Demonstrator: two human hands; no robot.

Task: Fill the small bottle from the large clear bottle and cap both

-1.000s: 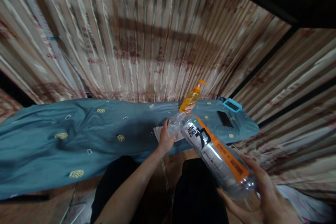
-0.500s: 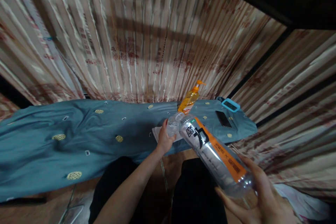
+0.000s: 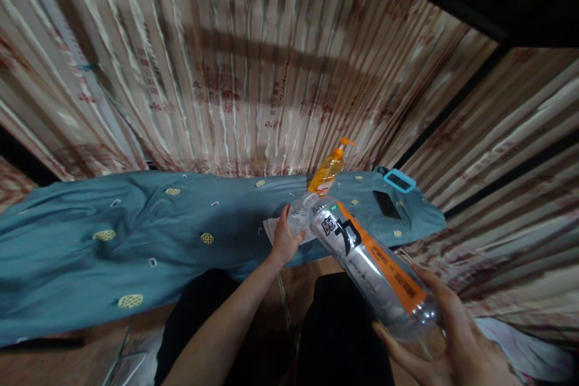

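Leftmost, a teal cloth with small yellow patches [image 3: 136, 235] covers the tabletop and hangs over its near edge. Further along, the left hand [image 3: 284, 240] reaches forward, its fingers [image 3: 286, 215] closed around the neck of a clear plastic bottle [image 3: 371, 265] just below the mouth. This bottle lies tilted, neck pointing away over the cloth edge and base toward the person, with an orange, white and black label (large black characters on it). Under the neck a white folded cloth [image 3: 271, 229] rests on the teal cloth. Behind stands an orange pump bottle [image 3: 329, 170], close to the striped curtain [image 3: 253, 72]. Right of that lie a dark phone [image 3: 387, 204] and a teal-framed device [image 3: 400, 181]. Nearest the camera, the right hand [image 3: 456, 344] cups the bottle's base, fingers curled loosely underneath.
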